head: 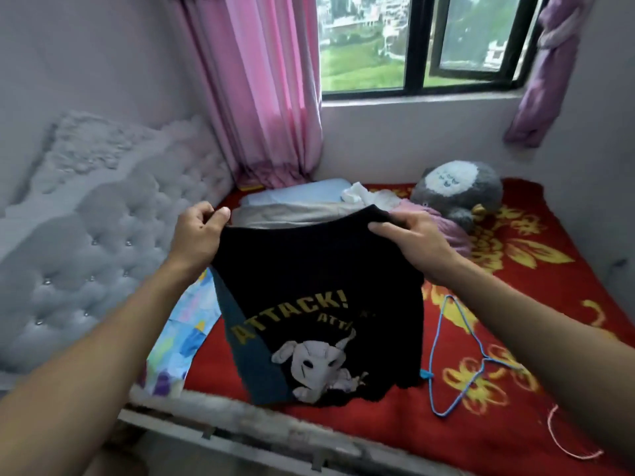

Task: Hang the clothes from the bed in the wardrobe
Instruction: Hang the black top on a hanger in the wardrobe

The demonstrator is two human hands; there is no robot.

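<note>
Black printed T-shirt [309, 286] held up over bed [515, 424], blue wire hanger [446, 355] lying beside it

Two forearms of a person, bare along their whole visible length down to the wrists. The left hand [197, 231] and right hand [414, 243] are likewise bare; the left thumbnail shows.

The black T-shirt [309, 269] hides the near part of the pile of clothes [292, 211] and the left side of the blue hanger [427, 374] on the bed [378, 441]. Its second line of yellow print runs into a fold and cannot be read. Both forearms [103, 355] are cut off by the near edge.
</note>
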